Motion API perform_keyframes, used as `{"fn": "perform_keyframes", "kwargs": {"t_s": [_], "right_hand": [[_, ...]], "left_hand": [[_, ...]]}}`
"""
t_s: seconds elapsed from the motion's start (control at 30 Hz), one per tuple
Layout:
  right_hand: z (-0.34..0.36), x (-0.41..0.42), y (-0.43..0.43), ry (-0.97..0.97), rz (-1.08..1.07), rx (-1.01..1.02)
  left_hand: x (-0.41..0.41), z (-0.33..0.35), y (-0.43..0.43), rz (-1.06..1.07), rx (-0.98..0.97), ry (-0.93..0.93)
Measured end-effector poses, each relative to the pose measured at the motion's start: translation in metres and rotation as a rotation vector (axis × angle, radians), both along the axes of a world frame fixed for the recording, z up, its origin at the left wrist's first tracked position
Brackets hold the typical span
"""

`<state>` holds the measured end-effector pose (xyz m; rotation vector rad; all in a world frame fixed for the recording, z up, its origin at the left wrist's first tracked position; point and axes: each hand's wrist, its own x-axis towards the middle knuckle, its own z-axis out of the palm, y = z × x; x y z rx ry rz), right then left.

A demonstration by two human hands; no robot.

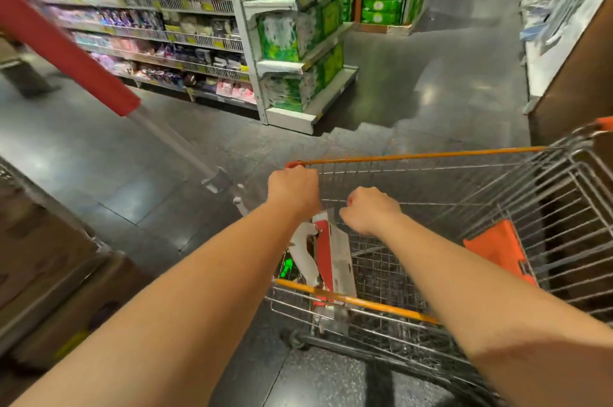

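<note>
Head view is showing a wire cart (431, 153) with orange rims, standing on a dark glossy floor (414, 81) low and right of centre. A red-and-white pack (335, 260) is leaning upright inside the cart, against its near left corner, with its top edge rising above the near rim. The left hand (293, 189) is gripping the cart's far left corner, fingers curled over the orange rim. The right hand (370, 210) is hovering inside the basket with its fingers clenched, right at the pack's top edge; whether it is actually holding the pack I cannot tell. Both bare forearms are reaching in over the near rim. An orange flap (497, 247) is hanging on the cart's right side.

Just left of the cart, a pole (69, 51) with a red sleeve is slanting down from the upper left, its grey end lying near the left hand but apart from it. Brown boxes (49, 257) are sitting at the lower left. Further off, blurred shelves (185, 38) of goods are running along the upper left, with green packs (288, 34) filling the end rack beside them. A brown counter (577, 74) is standing at the right edge.
</note>
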<state>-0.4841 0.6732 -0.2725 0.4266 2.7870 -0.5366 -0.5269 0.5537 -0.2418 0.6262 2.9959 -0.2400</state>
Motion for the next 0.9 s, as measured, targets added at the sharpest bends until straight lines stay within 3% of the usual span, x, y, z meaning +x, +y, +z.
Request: {"fn": "perform_keyframes", "kwargs": {"t_s": [0.37,0.57,0.73,0.9], "right_hand": [[-0.036,-0.062,0.001,-0.105,-0.028,-0.005],[-0.050,-0.083,-0.014,-0.149,-0.127,-0.024],[-0.063,-0.092,-0.028,-0.156,-0.177,-0.058],[-0.083,-0.081,-0.032,-0.198,-0.216,-0.099]], "left_hand": [[-0.070,-0.044,-0.009,-0.101,-0.335,-0.091],[-0.099,-0.066,-0.036,-0.157,-0.589,-0.252],[-0.109,-0.084,-0.048,-0.183,-0.660,-0.427],[-0.111,-0.087,-0.049,-0.211,-0.683,-0.463]]}}
